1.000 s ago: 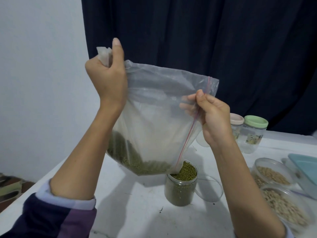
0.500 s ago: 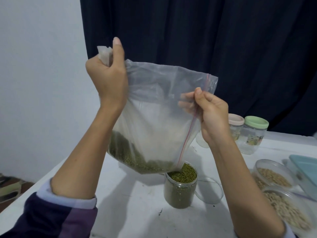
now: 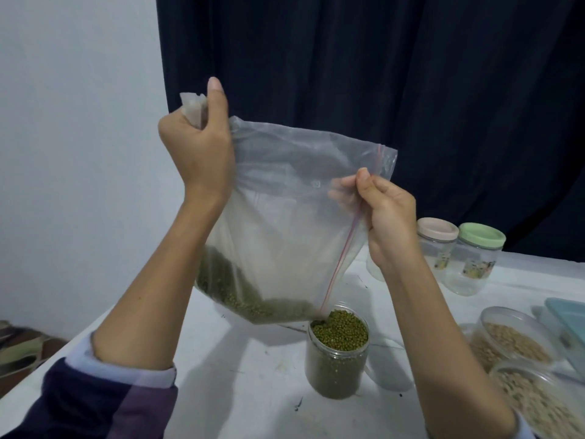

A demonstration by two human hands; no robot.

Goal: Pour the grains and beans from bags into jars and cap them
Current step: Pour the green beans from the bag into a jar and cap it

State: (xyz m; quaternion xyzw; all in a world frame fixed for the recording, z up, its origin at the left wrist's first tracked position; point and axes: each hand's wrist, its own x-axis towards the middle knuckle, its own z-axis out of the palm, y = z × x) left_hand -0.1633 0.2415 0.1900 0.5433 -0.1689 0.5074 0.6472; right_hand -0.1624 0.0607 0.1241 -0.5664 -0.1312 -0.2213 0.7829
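The step in hand looks like the pouring of green beans (image 3: 240, 299) from the clear zip bag (image 3: 285, 217) into the open jar (image 3: 337, 359) that stands on the tabletop (image 3: 253, 391), well in from its edges. The jar already looks full to the brim, the beans heaped at its mouth, while a good share remains in the lower part of the bag.

The left hand (image 3: 198, 144) is clenched round the bag's raised bottom corner, high above the tabletop. The right hand (image 3: 384, 213) pinches the bag along its red zip edge, lower and nearer the jar. The bag's lowest corner hangs just over the jar's mouth, touching or nearly touching the heap.

The next move probably calls for tipping the bag back to stop the flow before beans spill over, then finding a lid for this jar; two capped jars (image 3: 459, 255) stand toward the far right edge.
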